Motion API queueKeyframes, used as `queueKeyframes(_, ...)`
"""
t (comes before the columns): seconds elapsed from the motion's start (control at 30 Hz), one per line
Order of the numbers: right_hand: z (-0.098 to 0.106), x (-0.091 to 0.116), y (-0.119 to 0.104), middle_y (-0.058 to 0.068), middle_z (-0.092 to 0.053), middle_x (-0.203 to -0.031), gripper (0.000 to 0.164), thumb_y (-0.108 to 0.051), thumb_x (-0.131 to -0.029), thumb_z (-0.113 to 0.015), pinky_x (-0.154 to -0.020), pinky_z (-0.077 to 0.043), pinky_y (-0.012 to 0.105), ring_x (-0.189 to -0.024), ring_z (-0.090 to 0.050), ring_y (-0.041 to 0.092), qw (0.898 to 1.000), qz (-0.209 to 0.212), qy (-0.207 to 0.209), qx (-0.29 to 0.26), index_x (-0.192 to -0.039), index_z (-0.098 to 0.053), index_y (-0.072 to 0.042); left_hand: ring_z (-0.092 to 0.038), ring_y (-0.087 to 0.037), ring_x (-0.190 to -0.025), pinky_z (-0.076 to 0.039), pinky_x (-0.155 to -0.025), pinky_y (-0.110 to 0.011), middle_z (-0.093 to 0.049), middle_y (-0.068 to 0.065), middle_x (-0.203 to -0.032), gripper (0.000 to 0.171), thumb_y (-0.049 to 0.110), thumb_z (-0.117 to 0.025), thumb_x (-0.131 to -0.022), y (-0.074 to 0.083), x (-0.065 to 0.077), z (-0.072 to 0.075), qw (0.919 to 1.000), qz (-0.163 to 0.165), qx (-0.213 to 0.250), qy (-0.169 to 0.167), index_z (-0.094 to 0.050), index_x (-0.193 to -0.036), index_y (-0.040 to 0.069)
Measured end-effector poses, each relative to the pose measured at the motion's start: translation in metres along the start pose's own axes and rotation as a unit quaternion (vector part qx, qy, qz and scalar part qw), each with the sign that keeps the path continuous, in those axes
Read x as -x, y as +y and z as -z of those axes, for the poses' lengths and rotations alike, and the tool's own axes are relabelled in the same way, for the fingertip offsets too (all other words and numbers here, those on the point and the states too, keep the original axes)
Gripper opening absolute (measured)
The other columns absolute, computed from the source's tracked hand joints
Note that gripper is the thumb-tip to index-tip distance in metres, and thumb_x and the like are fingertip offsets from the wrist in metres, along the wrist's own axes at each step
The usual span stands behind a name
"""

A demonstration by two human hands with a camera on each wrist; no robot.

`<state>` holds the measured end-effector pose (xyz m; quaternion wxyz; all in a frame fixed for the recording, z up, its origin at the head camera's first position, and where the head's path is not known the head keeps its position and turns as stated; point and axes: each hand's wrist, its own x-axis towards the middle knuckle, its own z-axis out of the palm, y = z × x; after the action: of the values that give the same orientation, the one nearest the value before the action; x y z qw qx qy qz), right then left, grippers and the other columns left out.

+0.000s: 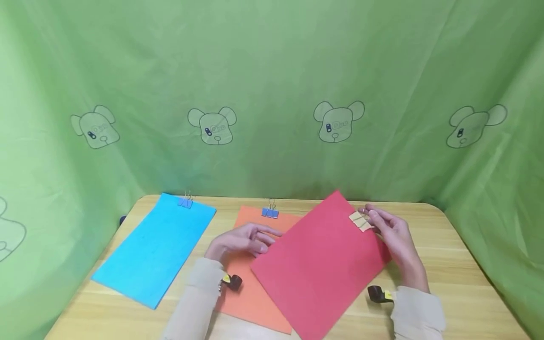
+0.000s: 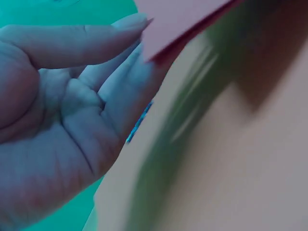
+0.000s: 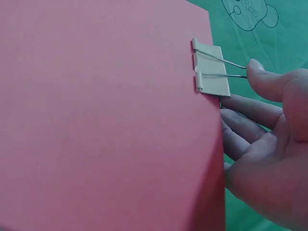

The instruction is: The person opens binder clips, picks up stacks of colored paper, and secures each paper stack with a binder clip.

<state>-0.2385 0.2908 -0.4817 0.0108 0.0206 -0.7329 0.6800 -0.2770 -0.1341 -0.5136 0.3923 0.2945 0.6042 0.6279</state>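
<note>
A red paper stack point(image 1: 318, 264) is held at a slant above the table, covering part of an orange paper stack point(image 1: 246, 293). At its left corner my left hand point(image 1: 244, 238) pinches the red paper; in the left wrist view the thumb point(image 2: 96, 43) lies on one side and fingers on the other. A pale yellow binder clip point(image 3: 211, 70) bites the stack's upper right edge. My right hand point(image 1: 397, 238) grips this clip, thumb against its wire handles and the other fingers partly hidden behind the paper.
A blue paper stack point(image 1: 157, 250) lies at the left, with a blue binder clip point(image 1: 185, 203) on its top edge. Another blue binder clip point(image 1: 270, 212) holds the orange stack's top. Green curtains point(image 1: 272, 71) enclose the wooden table point(image 1: 459, 264) at the back and sides.
</note>
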Motion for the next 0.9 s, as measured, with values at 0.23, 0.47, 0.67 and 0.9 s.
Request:
queueKeyframes(0.23, -0.003, -0.001, -0.007, -0.001, -0.067, -0.135, 0.060, -0.037, -0.107, -0.056, -0.087, -0.048, 0.009, -0.103, -0.062, -0.008, 0.990, 0.026, 0.015, 0.135, -0.150, -0.047, 0.003, -0.071, -0.017, -0.089, -0.059, -0.073, -0.029, -0.071, -0.014, -0.120, 0.053, -0.007, -0.059, -0.097, -0.001, -0.016, -0.024, 0.9985, 0.051, 0.010, -0.015, -0.047, -0.147, 0.002)
queueKeyframes(0.47, -0.005, -0.001, -0.013, 0.019, -0.058, -0.144, 0.059, -0.044, -0.107, -0.051, -0.088, -0.039, 0.005, -0.108, -0.058, -0.006, 0.975, 0.019, 0.009, 0.223, -0.150, -0.050, -0.003, -0.065, -0.013, -0.072, -0.056, -0.060, -0.027, -0.073, -0.007, -0.106, 0.051, -0.006, -0.065, -0.095, -0.001, -0.032, -0.046, 0.9970, 0.073, -0.023, 0.006, -0.051, -0.141, 0.011)
queueKeyframes(0.67, -0.002, -0.001, -0.009, 0.019, -0.057, -0.145, 0.063, -0.047, -0.105, -0.054, -0.092, -0.039, 0.009, -0.133, -0.054, 0.032, 0.965, 0.002, 0.012, 0.261, -0.150, -0.050, -0.002, -0.051, -0.012, -0.060, -0.045, -0.048, -0.024, -0.062, -0.002, -0.081, 0.049, -0.012, -0.065, -0.092, -0.007, -0.040, -0.056, 0.9963, 0.070, -0.031, 0.039, -0.057, -0.134, 0.011)
queueKeyframes(0.9, 0.006, 0.004, -0.007, 0.023, -0.051, -0.150, 0.070, -0.051, -0.105, -0.052, -0.111, -0.038, 0.055, -0.138, -0.046, 0.042, 0.968, -0.029, 0.010, 0.250, -0.153, -0.044, -0.002, -0.052, -0.011, -0.059, -0.046, -0.048, -0.023, -0.055, -0.001, -0.074, 0.051, -0.014, -0.065, -0.090, -0.013, -0.044, -0.067, 0.9943, 0.077, -0.010, 0.073, -0.056, -0.135, 0.009)
